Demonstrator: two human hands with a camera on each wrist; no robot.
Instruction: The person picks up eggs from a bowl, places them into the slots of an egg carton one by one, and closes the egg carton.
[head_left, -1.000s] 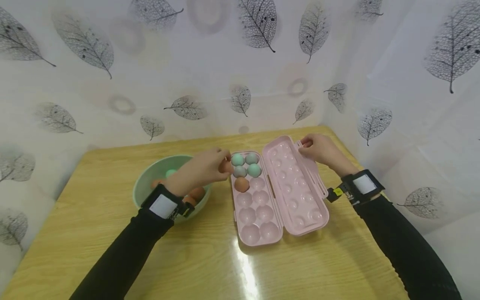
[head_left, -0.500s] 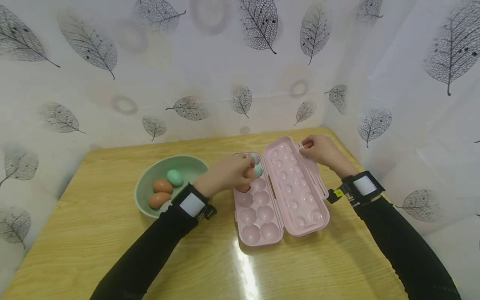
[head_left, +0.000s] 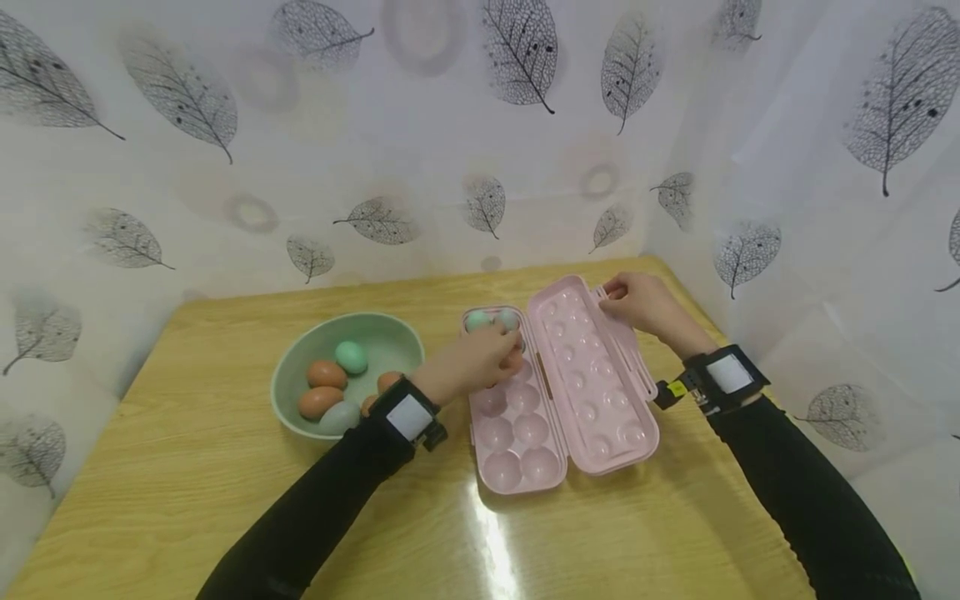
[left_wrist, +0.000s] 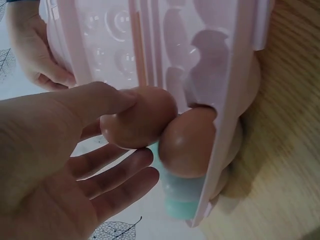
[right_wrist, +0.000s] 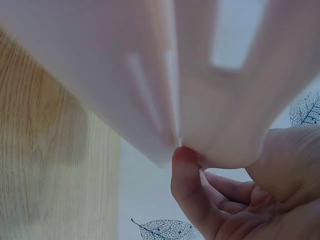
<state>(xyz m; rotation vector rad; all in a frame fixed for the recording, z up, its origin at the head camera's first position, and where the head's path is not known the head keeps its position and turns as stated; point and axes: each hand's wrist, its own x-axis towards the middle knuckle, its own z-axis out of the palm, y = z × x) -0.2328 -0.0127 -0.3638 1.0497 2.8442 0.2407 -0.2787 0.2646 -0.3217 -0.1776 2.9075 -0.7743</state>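
Observation:
My left hand [head_left: 476, 360] pinches a brown egg [left_wrist: 142, 117] between thumb and fingers, over the pink egg box [head_left: 517, 493]. Beside that egg, another brown egg [left_wrist: 187, 142] sits in a cup at the box's left edge. A green egg [head_left: 478, 320] and a greyish egg [head_left: 507, 318] show in the far cups; my left hand covers others. The box's lid [head_left: 581, 375] is folded back to the right. At the lid's far right edge, my right hand [head_left: 648, 308] grips the thin pink flap [right_wrist: 220, 120] between thumb and fingers.
A pale green bowl [head_left: 393, 337] left of the box holds several brown, green and grey eggs. My left forearm [head_left: 322, 500] passes over its near right side. A leaf-patterned white sheet [head_left: 420, 150] hangs behind the wooden table [head_left: 187, 433].
My left hand has moved right from above the bowl's edge to the cups beside the seated brown egg, carrying its egg. The right hand stays on the flap.

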